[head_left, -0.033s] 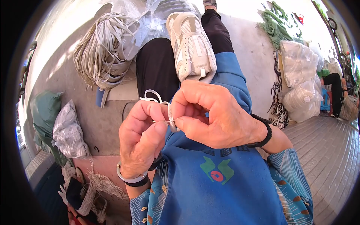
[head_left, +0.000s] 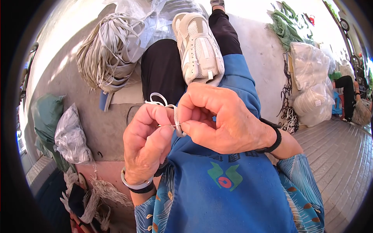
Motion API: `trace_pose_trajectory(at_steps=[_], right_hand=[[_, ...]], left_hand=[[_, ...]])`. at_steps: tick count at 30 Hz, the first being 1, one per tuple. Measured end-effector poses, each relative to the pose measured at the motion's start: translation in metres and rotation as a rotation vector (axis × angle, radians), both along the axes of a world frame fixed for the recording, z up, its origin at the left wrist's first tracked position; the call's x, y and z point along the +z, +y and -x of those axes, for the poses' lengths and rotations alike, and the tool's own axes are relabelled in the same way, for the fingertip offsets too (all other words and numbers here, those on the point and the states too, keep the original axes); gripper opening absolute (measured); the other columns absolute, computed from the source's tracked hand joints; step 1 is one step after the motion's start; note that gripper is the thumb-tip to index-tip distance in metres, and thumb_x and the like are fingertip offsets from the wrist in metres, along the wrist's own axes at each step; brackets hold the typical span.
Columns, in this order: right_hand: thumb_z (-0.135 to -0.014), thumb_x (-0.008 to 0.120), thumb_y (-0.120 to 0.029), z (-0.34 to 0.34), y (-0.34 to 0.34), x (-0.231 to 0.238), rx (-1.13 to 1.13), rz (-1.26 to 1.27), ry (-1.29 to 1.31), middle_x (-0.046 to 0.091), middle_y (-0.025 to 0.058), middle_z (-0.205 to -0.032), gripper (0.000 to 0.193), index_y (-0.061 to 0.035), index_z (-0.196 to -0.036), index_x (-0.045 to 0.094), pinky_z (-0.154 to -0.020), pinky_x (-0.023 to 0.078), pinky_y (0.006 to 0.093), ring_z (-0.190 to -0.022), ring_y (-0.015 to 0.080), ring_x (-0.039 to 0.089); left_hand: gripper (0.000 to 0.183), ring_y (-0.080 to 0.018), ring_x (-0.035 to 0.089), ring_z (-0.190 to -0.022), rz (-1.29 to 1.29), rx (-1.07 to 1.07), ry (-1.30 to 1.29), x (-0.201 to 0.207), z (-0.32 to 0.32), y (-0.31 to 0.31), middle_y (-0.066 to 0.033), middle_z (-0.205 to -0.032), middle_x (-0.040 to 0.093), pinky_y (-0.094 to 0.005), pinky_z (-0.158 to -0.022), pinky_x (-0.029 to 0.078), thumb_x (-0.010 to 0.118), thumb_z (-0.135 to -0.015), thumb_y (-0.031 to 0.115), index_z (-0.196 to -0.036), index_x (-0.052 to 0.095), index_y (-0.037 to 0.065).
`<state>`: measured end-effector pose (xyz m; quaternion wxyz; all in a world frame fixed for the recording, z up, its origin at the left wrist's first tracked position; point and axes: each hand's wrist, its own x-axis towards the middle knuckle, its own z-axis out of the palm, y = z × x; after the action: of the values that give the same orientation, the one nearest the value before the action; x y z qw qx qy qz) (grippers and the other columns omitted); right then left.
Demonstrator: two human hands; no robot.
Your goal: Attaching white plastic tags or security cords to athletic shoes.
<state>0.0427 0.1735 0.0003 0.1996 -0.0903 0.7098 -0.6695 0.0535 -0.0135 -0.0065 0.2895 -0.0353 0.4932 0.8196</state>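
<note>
Left hand (head_left: 145, 143): grip pinched closed, thumb against index finger, on one end of a thin strand (head_left: 173, 126). Right hand (head_left: 221, 120): same, thumb and index closed on the other end, remaining fingers curled. Strand is short and runs between the two thumb tips, right at a white lace (head_left: 176, 115). Lace sits between the hands above the lap, one loop sticking up over the left fingers.

Hard to make out: whether the strand wraps the lace or just crosses it. Strand ends and part of the lace are hidden in the fingers. Right palm faces away, can't see inside it.

Next out: black band (head_left: 275, 141) on right wrist, pale bracelet (head_left: 136, 182) on left. Blue apron (head_left: 229, 202) below, cut off by the lower edge. Beige shoe (head_left: 198, 50) lies on the lap beyond the right hand.

Further: big bundle of pale laces (head_left: 108, 50) on the floor, upper left; grey plastic bag (head_left: 72, 136) at left; clear plastic bags (head_left: 311, 73) at right. Another person (head_left: 345, 87) at the right rim, small, mostly cut off.

Vs earlier frame: no visible change; hands, lace and shoe same place.
</note>
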Motion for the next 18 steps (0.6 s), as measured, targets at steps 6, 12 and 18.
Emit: trace_pose_trajectory(at_steps=[6, 12, 18], right_hand=[[-0.075, 0.058, -0.004, 0.0, -0.004, -0.005, -0.076, 0.013, 0.017, 0.051, 0.0064, -0.073, 0.006, 0.0001, -0.076, 0.054, -0.051, 0.042, 0.0254, -0.06, 0.0113, 0.05], [-0.077, 0.057, 0.002, 0.0, -0.003, -0.012, -0.057, -0.041, 0.228, 0.053, -0.0014, -0.07, 0.007, -0.0024, -0.08, 0.053, -0.048, 0.036, 0.018, -0.059, 0.0019, 0.046], [-0.077, 0.058, 0.002, -0.003, -0.004, -0.015, -0.066, 0.166, -0.104, 0.052, -0.0016, -0.071, 0.007, -0.0018, -0.081, 0.054, -0.049, 0.036, 0.0175, -0.06, 0.0015, 0.046]], left_hand=[[0.022, -0.0001, 0.047, -0.064, 0.015, 0.038, 0.045, 0.0, -0.001, 0.003, -0.0083, -0.1, 0.052, -0.0123, -0.051, 0.036, 0.058, -0.082, -0.003, -0.1, 0.045, 0.0], [0.022, -0.0023, 0.051, -0.072, 0.059, 0.002, -0.004, -0.001, 0.0, 0.002, -0.0058, -0.094, 0.055, -0.0137, -0.059, 0.041, 0.059, -0.081, -0.008, -0.098, 0.047, -0.002], [0.014, -0.0064, 0.053, -0.081, 0.046, 0.062, 0.045, -0.01, -0.002, 0.003, -0.0049, -0.093, 0.056, -0.0186, -0.071, 0.044, 0.058, -0.082, -0.006, -0.094, 0.051, -0.003]])
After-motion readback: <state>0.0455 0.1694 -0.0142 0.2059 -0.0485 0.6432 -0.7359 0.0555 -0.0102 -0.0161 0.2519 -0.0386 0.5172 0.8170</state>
